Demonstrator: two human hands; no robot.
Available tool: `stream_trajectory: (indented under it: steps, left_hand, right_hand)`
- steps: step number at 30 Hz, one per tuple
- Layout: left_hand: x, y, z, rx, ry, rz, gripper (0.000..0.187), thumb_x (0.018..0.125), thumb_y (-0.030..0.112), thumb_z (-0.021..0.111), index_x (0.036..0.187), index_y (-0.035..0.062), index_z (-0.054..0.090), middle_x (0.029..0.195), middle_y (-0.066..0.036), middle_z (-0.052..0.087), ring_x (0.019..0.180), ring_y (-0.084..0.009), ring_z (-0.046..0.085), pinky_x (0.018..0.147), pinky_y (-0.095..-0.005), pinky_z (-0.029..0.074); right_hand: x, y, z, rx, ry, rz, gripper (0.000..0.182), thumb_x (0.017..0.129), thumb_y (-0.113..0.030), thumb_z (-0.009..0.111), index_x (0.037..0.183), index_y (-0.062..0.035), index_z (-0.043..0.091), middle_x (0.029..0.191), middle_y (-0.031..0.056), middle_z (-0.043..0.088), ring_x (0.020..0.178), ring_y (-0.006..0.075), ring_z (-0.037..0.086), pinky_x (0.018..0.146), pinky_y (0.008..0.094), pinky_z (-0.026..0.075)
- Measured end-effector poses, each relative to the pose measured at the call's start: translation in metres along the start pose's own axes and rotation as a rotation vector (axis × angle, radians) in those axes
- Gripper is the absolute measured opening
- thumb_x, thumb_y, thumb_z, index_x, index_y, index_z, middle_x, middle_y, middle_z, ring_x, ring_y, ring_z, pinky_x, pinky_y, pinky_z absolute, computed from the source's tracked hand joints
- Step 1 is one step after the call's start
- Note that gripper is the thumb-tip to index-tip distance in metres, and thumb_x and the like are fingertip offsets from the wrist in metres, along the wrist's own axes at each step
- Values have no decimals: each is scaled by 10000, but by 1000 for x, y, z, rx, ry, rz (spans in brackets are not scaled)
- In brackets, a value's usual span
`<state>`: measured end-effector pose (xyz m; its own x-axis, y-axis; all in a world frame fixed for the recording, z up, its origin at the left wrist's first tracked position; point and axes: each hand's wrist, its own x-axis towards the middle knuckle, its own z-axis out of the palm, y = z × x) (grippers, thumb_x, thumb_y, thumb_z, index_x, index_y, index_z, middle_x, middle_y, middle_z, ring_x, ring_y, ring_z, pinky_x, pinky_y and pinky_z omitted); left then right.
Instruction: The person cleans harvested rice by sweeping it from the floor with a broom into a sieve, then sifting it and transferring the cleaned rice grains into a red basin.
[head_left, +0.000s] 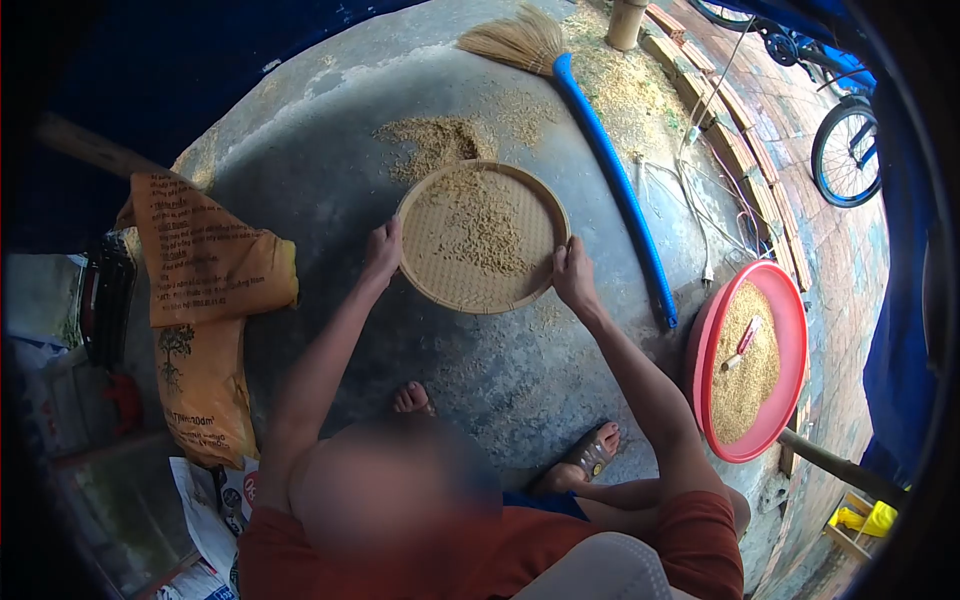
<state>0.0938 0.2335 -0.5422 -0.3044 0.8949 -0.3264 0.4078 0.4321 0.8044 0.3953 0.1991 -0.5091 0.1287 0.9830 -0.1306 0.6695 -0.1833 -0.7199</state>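
Note:
A round woven tray point(430, 270) is held up over the concrete floor, with loose grain and husks point(480, 225) spread across its middle. My left hand point(383, 250) grips its left rim, fingers wrapped round the edge. At the right rim my right hand point(573, 272) is closed on the same tray, the thumb on top. Just beyond the far rim lies a pile of husks point(435, 140) on the floor, partly hidden by the tray.
A pink basin point(706, 370) of grain stands at the right, a small red-and-white item point(748, 336) on the grain. A broom point(610, 150) with a blue handle lies beyond the tray. Orange sacks point(205, 260) are at the left; cables point(690, 185) and bricks point(735, 150) lie at the upper right.

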Motion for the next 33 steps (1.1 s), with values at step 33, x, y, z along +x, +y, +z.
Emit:
stream_trajectory:
  steps: [33]
  left_hand:
    - [-37, -18, 1, 113, 124, 209, 443, 895, 340, 337, 929, -56, 532, 853, -222, 585, 847, -337, 572, 686, -380, 423]
  right_hand:
    - [-38, 1, 4, 117, 38, -17, 262, 833, -99, 376, 1067, 20, 378, 864, 264, 546, 816, 403, 549, 700, 435, 428]
